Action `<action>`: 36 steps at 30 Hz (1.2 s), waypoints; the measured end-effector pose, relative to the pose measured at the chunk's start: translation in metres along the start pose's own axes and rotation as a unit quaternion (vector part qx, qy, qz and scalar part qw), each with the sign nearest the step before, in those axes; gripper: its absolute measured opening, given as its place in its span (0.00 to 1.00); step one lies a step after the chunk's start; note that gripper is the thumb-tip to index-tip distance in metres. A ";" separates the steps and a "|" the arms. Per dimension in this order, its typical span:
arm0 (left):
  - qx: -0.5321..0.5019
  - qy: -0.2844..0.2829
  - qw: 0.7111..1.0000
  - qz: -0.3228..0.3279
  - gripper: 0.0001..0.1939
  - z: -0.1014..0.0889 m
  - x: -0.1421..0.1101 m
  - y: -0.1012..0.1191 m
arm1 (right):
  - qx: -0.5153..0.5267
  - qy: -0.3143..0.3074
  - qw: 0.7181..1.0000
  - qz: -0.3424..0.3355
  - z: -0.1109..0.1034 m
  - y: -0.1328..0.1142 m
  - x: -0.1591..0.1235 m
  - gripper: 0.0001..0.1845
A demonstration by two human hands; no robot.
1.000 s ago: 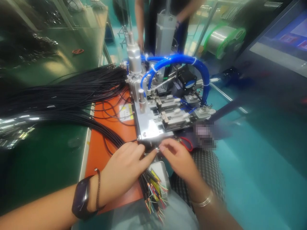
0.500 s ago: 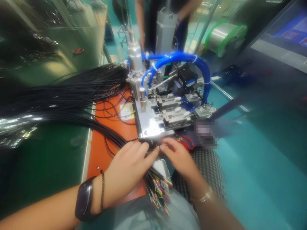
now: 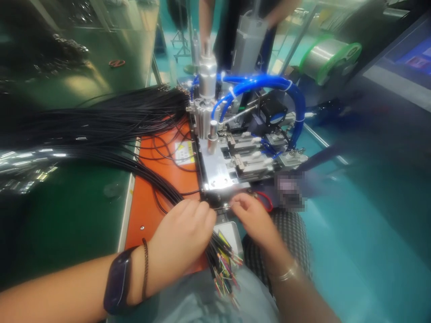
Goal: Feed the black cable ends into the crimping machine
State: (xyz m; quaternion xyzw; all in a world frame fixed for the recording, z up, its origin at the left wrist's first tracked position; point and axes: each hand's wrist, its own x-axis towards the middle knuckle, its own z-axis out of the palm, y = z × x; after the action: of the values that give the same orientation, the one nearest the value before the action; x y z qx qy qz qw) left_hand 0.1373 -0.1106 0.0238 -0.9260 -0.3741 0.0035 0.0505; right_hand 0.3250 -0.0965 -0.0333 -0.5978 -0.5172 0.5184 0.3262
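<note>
My left hand (image 3: 188,231) is closed round a bundle of black cables (image 3: 158,181), whose stripped ends with thin coloured wires (image 3: 224,264) hang out below it over my lap. My right hand (image 3: 251,217) is closed in a pinch at the front edge of the machine (image 3: 218,172). At its fingertips is a small shiny metal part (image 3: 225,206), too small to make out clearly; whether it is held or only touched is hidden. A white tray (image 3: 235,235) sits just beneath the hands, partly covered by the wire ends.
The machine stands on an orange base (image 3: 161,157) and carries blue air hoses (image 3: 262,83). A large pile of black cables (image 3: 111,116) lies at the left. A green-rimmed wire spool (image 3: 326,58) is behind right. Another person (image 3: 232,27) stands behind the machine.
My left thumb and forefinger have drawn back from the right fingertips, and the left fingers are now curled round the cables. The right hand stays near the machine's edge. The view has shifted slightly.
</note>
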 end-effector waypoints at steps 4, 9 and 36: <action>0.020 -0.012 1.000 0.006 0.14 -0.002 -0.010 0.010 | 0.008 0.037 0.998 -0.046 -0.001 0.006 -0.005 0.11; 0.091 0.029 0.995 -0.001 0.21 0.000 -0.016 0.017 | -0.132 0.049 0.976 -0.166 -0.006 -0.002 -0.012 0.07; -0.118 0.165 0.979 0.020 0.12 0.009 -0.001 -0.010 | -0.092 0.071 0.966 -0.230 0.011 -0.018 -0.026 0.06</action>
State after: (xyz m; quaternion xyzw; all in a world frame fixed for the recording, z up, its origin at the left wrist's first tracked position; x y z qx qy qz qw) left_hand 0.1292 -0.1034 0.0154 -0.9207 -0.3397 -0.1921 0.0021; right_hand 0.3112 -0.1186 -0.0121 -0.5252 -0.6620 0.3358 0.4161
